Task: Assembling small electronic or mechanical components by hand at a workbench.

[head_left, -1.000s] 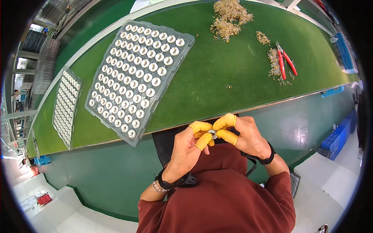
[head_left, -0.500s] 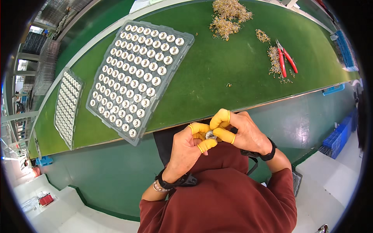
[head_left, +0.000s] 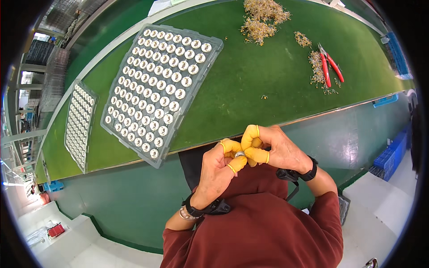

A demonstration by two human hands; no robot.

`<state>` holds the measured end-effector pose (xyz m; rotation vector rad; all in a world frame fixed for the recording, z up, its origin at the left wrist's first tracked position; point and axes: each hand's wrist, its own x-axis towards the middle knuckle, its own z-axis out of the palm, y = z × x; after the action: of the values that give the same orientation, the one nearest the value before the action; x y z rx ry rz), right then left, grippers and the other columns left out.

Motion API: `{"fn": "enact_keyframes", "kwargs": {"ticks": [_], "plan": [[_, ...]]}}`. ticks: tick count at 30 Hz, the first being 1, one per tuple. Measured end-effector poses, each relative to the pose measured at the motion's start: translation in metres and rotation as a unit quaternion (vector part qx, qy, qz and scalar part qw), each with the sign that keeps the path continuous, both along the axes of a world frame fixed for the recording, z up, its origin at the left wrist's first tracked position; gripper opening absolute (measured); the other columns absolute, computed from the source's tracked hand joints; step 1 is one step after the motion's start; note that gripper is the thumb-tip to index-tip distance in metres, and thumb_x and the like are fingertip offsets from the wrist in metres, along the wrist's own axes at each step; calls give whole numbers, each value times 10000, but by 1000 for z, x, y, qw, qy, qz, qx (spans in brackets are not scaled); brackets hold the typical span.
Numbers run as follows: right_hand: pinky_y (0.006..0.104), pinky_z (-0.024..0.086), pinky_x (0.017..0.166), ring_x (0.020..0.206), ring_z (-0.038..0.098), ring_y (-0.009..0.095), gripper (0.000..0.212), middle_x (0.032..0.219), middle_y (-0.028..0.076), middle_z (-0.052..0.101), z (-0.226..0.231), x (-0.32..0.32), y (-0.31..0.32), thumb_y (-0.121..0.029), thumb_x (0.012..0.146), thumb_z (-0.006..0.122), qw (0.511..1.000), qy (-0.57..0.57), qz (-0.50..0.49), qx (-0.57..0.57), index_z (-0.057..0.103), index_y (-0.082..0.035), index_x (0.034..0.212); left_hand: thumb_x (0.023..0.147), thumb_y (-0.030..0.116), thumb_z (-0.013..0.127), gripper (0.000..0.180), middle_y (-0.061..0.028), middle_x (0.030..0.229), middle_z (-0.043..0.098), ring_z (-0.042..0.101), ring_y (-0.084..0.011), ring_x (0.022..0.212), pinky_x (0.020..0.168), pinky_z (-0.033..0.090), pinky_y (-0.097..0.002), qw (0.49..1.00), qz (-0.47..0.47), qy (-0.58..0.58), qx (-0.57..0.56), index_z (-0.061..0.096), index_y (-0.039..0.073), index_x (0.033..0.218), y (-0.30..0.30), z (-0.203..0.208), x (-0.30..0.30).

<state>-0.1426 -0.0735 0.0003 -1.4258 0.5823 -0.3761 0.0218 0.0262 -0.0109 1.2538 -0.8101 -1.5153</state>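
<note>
- Head view: my left hand (head_left: 217, 172) and my right hand (head_left: 277, 149) are brought together just in front of my chest, below the near edge of the green workbench (head_left: 268, 85).
- Both hands wear yellow finger cots (head_left: 255, 154) on the thumbs and forefingers.
- A small round metal part (head_left: 240, 154) is pinched between the covered fingertips of both hands; most of it is hidden by the fingers.
- On the bench, a clear plastic tray (head_left: 163, 91) lies tilted to my upper left, its pockets filled with rows of similar round parts.
- A second, narrower tray (head_left: 79, 125) lies further left, well apart from my hands.
- At the far edge sits a pile of tangled brownish wire pieces (head_left: 261, 18).
- Red-handled cutters (head_left: 330, 69) lie to the far right beside a smaller heap of scraps (head_left: 316, 67).
- I wear a dark red top (head_left: 259, 223) and a black band on each wrist.
</note>
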Motion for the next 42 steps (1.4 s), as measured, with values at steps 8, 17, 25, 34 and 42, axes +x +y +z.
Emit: {"fn": "enact_keyframes", "kwargs": {"ticks": [8,17,25,34,42], "plan": [[271,480,582,649,631,154,71,735,68,654,1,-2,2,-45,898,574,999,-17,8,-37,538,-29,956,896,84,581,170,-62,821,618,525,-72,624,534,410,-192,1000,-7,-15,7,580,-24,1027,1,5,1],[339,476,621,697,604,277,157,812,82,617,-11,-2,-3,-32,839,641,957,-83,27,-276,581,-58,982,899,114,546,173,-39,762,606,449,-38,574,519,352,-176,1000,6,-16,-25,572,-15,1011,2,4,-5],[314,469,521,586,615,221,134,705,57,636,-24,-1,-1,-74,825,673,937,-102,-6,-335,620,-75,948,912,149,517,187,-26,732,595,419,-25,558,509,325,-170,997,1,-62,-45,569,-5,1004,4,0,-6],[346,487,599,677,621,274,211,790,75,630,-34,-4,5,-56,809,684,939,-93,-36,-329,608,-73,1005,909,114,544,154,-41,781,601,482,-47,602,506,345,-175,999,23,-9,-38,570,-6,1002,0,-1,-7],[321,500,651,721,636,257,169,823,113,653,8,-68,-37,-33,779,689,802,130,-425,-398,626,-45,937,883,47,570,97,-60,798,596,512,-78,604,486,351,-188,999,13,26,-31,577,-8,963,-14,8,-8]]}}
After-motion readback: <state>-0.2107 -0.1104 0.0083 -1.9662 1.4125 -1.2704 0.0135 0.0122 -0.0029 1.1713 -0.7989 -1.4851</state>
